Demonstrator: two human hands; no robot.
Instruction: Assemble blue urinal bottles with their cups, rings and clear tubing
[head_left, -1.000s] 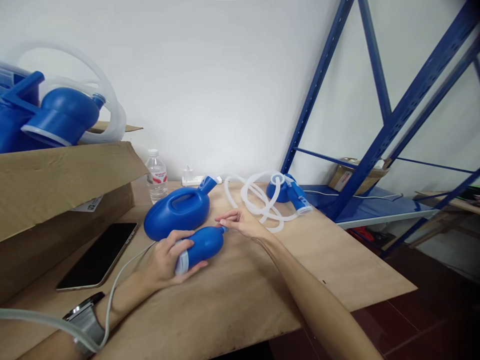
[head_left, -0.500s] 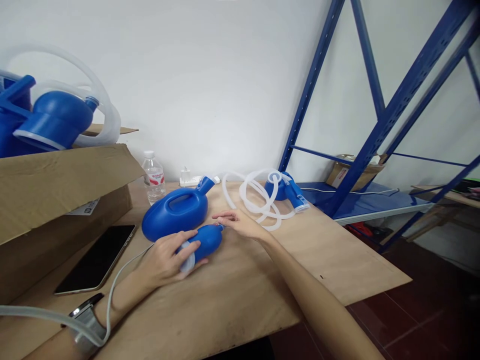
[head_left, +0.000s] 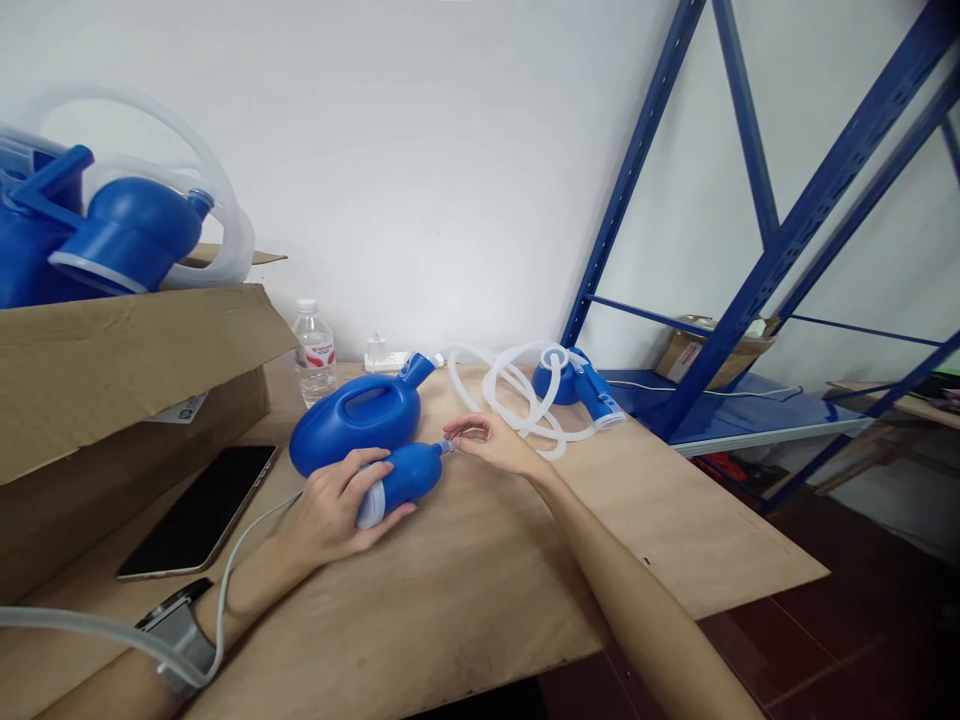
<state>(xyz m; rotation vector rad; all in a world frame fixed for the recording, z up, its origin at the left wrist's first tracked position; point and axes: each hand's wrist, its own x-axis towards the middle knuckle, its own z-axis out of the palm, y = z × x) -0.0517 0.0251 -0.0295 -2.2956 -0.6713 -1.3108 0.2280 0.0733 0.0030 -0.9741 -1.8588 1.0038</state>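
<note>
My left hand (head_left: pixel 330 508) is wrapped round the wide white-rimmed end of a small blue funnel-shaped piece (head_left: pixel 409 474) lying on the wooden table (head_left: pixel 480 590). My right hand (head_left: pixel 491 441) pinches at the narrow tip of that piece, fingers closed together. Just behind it stands a blue jug with a handle and spout (head_left: pixel 358 420). A clear hose (head_left: pixel 225 590) runs under my left wrist, which wears a watch (head_left: pixel 174 634).
A coil of clear tubing (head_left: pixel 521 400) with another blue funnel piece (head_left: pixel 577 382) lies at the back. A water bottle (head_left: pixel 314 350), a power strip (head_left: pixel 384 357), a dark tablet (head_left: pixel 199 510) and an open cardboard box (head_left: pixel 112 370) of blue parts are left. Blue shelving (head_left: pixel 735 330) stands right.
My right hand has lifted slightly and closed into a pinch at the blue piece's tip. My left hand has tilted the piece so its tip points up and away.
</note>
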